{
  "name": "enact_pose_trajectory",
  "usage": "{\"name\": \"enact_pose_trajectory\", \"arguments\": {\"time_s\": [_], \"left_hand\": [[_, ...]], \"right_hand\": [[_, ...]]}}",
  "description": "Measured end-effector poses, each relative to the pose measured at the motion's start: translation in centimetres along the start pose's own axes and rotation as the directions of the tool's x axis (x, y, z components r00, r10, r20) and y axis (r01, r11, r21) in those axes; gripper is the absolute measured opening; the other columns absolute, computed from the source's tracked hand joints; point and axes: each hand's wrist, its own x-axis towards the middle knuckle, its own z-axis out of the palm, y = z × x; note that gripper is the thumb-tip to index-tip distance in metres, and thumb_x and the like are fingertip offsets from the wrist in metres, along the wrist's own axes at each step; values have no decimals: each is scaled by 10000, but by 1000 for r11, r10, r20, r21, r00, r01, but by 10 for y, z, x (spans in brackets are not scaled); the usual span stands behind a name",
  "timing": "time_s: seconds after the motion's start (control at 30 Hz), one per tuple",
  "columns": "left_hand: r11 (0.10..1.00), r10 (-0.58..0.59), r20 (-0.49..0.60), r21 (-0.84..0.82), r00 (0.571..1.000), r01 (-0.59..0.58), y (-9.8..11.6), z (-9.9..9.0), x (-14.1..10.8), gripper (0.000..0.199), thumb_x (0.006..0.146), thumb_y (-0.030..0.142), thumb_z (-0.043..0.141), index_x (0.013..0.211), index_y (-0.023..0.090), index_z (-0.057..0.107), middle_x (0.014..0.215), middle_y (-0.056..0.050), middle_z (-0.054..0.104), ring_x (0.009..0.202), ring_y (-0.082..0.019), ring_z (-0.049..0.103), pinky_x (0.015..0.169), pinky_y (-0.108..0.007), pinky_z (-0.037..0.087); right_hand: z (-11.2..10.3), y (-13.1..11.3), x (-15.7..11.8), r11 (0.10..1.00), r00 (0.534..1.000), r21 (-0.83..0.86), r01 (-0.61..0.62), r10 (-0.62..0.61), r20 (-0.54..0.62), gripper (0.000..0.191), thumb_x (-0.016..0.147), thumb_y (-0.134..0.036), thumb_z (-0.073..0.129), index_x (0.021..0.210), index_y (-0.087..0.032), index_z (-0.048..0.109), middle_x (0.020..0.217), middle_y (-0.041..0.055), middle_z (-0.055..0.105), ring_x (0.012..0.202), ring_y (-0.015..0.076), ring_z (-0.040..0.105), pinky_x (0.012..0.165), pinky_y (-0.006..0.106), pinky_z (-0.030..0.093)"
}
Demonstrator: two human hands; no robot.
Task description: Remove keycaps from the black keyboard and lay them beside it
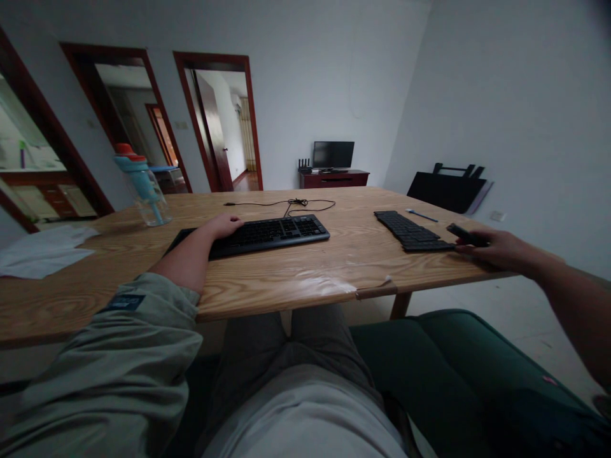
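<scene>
A black keyboard (pixel 277 234) lies at the left-centre of the table, its cable running off the back. My left hand (pixel 222 226) rests on its left part with the fingers laid out and pointing right; some fingertips are hard to see. To the right, black keyboard keys (pixel 405 229) appear laid close together in slanting rows. Just beyond their right end, my right hand (pixel 501 249) is closed on a small dark elongated piece (pixel 465 235), whose kind I cannot make out. Its lower fingers come close to the nearest row. Behind the rows lies a thin blue stick-like tool (pixel 422 215).
The coiled cable (pixel 298 202) lies at the back of the wooden table (pixel 286 280). A water bottle (pixel 147 191) stands at the left, near white tissue paper (pixel 48 248). Brown tape (pixel 377 291) covers part of the front edge. A green padded seat (pixel 429 362) is below.
</scene>
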Motion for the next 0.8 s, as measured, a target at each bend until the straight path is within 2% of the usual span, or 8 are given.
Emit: {"name": "enact_pose_trajectory", "arguments": {"time_s": [0.1,0.2,0.27,0.33,0.4,0.53,0.67,0.8], "left_hand": [[1000,7,-2,11,1000,-7,-3,1,1,413,899,412,474,1118,205,755,1183,-78,747,1148,-286,655,1011,-370,501],[996,-23,5,84,1000,23,5,0,-2,437,922,440,452,1156,218,746,1245,-84,721,1171,-294,646,1030,-386,481],[980,-77,-10,182,997,78,21,0,-6,480,937,517,431,1187,246,738,1310,-102,686,1224,-350,609,1079,-500,423],[963,-65,-21,260,998,68,45,1,-10,543,943,605,385,1226,285,721,1359,-113,654,1279,-415,552,1107,-652,307],[971,14,-6,239,1000,-12,70,5,-13,586,955,634,334,1286,298,683,1400,-111,625,1299,-420,532,1116,-695,246],[980,63,27,186,998,-67,100,16,-13,707,944,691,303,1475,271,505,1515,-125,511,1359,-415,473,1116,-712,239],[976,74,10,205,997,-74,98,24,-10,695,937,690,325,1452,268,525,1500,-127,529,1351,-396,487,1104,-659,319],[974,100,8,204,995,-99,94,27,-10,693,939,696,307,1458,286,514,1522,-111,507,1366,-379,476,1104,-626,346]], "right_hand": [[-5,3,0,989,989,147,-34,11,150,455,626,-535,788,976,-245,769,1094,223,718,814,260,677,715,415,486],[-15,-6,-1,976,998,218,-26,15,55,447,560,-532,803,899,-245,761,1091,269,694,800,260,659,736,459,443],[-25,-28,-4,963,999,268,-31,26,20,415,558,-560,779,831,-248,747,949,254,707,712,241,636,697,474,422],[-36,-64,-10,948,999,316,-31,26,19,409,599,-594,738,817,-248,738,751,206,685,599,218,588,631,472,404],[-45,-112,-17,937,998,346,57,-42,-51,389,638,-579,727,838,-245,744,648,157,649,566,212,566,595,460,395],[-47,-220,-24,755,898,500,424,-423,-122,339,730,-497,732,909,-210,742,809,124,685,672,201,616,620,397,467],[-12,-314,-19,552,770,628,549,-625,-124,362,774,-493,740,948,-179,697,827,69,672,732,194,631,626,325,496],[40,-369,-14,480,746,687,545,-652,-136,373,849,-542,648,868,-170,652,804,50,643,711,165,577,599,289,464]]}}
